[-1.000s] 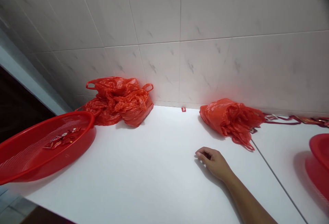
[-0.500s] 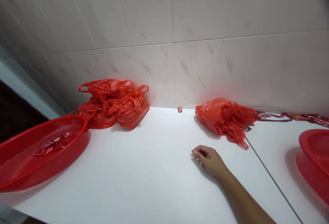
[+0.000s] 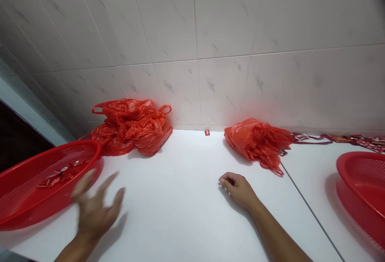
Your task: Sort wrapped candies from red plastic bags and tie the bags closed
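Observation:
My left hand (image 3: 95, 206) hovers over the white table (image 3: 180, 214) with fingers spread, blurred by motion, just right of a red mesh basket (image 3: 18, 210) that holds several small red wrapped pieces (image 3: 61, 172). My right hand (image 3: 237, 188) rests on the table in the middle, fingers curled loosely inward, with nothing visible in them. A crumpled red plastic bag (image 3: 258, 142) lies beyond my right hand against the wall.
A larger heap of red plastic bags (image 3: 132, 125) sits at the back left by the tiled wall. A second red basket (image 3: 363, 190) stands at the right edge. Dark red ribbons (image 3: 333, 138) lie along the wall. A tiny red piece (image 3: 207, 133) rests at the wall's foot.
My left hand has come into view from the lower left, fingers spread. The view has shifted slightly to the right. My right hand has stayed in place.

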Motion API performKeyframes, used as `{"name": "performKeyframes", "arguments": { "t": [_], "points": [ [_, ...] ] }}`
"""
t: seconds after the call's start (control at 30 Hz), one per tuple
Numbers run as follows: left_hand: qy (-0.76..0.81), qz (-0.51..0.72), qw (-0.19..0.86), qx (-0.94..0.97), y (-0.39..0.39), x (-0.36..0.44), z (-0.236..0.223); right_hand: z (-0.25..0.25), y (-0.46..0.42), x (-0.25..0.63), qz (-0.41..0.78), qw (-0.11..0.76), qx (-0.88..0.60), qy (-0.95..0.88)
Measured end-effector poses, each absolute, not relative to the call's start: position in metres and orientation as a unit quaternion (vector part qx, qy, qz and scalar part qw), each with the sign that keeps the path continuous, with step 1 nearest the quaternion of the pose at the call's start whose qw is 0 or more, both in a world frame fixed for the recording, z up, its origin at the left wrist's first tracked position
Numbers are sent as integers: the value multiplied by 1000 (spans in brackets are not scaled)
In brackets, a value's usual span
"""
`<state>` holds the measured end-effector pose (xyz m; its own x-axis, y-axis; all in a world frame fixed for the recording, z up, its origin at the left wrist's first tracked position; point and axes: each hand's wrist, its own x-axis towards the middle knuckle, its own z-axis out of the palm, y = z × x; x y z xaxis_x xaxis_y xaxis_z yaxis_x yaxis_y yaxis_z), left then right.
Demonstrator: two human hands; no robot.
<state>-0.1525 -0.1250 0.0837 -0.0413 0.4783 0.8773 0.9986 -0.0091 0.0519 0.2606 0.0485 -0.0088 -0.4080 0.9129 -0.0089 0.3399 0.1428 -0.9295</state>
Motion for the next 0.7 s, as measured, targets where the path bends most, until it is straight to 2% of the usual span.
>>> {"name": "performKeyframes", "arguments": {
  "t": [0.13, 0.23, 0.37, 0.53, 0.7],
  "points": [
    [-617, -187, 259, -720, -33, -138, 84, -14, 49, 268, 482, 311, -439, -691],
    [-684, -110, 193, -695, 36, -133, 104, -15, 51, 275, 499, 337, -427, -674],
    [-720, -148, 201, -648, 91, -147, 156, -14, 53, 278, 518, 350, -417, -660],
    [-737, -226, 227, -595, 117, -179, 227, -13, 56, 274, 527, 341, -419, -656],
    [-709, -259, 210, -622, 128, -190, 240, -12, 54, 270, 504, 330, -420, -679]
  ]
}}
